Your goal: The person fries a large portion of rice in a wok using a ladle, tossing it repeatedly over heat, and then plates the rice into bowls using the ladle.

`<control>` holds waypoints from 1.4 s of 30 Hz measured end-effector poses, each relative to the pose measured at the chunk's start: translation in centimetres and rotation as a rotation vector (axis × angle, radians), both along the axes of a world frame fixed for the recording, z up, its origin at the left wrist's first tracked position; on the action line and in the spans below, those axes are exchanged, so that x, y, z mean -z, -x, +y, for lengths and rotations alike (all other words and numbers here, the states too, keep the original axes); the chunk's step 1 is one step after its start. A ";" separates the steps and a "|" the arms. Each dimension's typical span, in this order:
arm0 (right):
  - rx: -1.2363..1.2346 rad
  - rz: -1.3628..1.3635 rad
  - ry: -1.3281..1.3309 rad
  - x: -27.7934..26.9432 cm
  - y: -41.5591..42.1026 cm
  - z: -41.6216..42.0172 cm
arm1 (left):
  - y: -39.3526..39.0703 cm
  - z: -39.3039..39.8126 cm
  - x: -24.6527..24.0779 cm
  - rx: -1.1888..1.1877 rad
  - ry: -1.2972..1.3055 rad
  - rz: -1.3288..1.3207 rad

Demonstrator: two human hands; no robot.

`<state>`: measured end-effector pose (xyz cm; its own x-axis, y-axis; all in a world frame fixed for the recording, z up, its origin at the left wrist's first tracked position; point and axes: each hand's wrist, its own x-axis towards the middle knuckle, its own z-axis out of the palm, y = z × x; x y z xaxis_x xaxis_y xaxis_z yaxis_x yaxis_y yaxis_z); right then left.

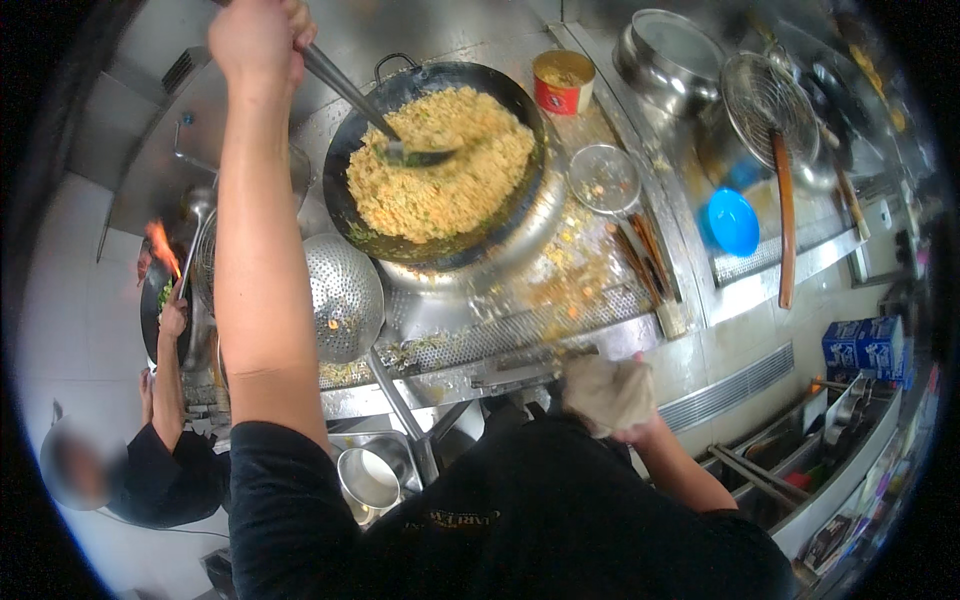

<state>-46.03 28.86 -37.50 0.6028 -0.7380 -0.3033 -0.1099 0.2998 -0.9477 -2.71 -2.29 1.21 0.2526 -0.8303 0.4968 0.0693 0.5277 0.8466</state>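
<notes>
My left hand (259, 37) is closed around the handle of a long metal wok tool (345, 86). Its blurred head rests in a heap of fried rice (442, 180), flecked with green; I cannot tell whether it is a ladle or a spatula. The rice fills most of a large dark wok (341, 169) with a loop handle at its far side. Close to my body, my right hand (637, 431) holds a folded beige cloth (607, 390) near the stove's front edge. The cloth hides most of that hand.
A perforated strainer (345, 296) lies left of the wok. Right of it are an opened can (564, 82) and a mesh skimmer (604, 180). Farther right are a blue bowl (733, 223) and a wire skimmer (784, 217). At left, a co-worker (176, 480) handles a flaming wok (150, 315).
</notes>
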 end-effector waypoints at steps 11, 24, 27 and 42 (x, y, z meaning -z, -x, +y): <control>0.323 -0.529 -0.704 -6.0 -21.7 -19.6 | 1.8 4.9 1.1 -0.158 -0.003 0.091; 0.427 -0.216 -0.671 -20.2 -20.5 -11.4 | -2.6 12.0 2.1 -0.039 -0.212 0.264; 0.408 -0.285 -0.537 -11.6 -21.7 -13.5 | -1.2 8.2 5.8 -0.283 -0.139 0.319; 0.501 -0.115 -0.515 -9.5 -20.8 -7.8 | 1.4 6.5 6.9 -0.574 -0.055 0.066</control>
<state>-25.23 21.10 -28.03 0.2790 -0.7144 -0.6418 0.2489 0.6993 -0.6702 -4.16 4.16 -5.71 0.6989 -0.5756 0.4244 -0.1608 0.4517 0.8775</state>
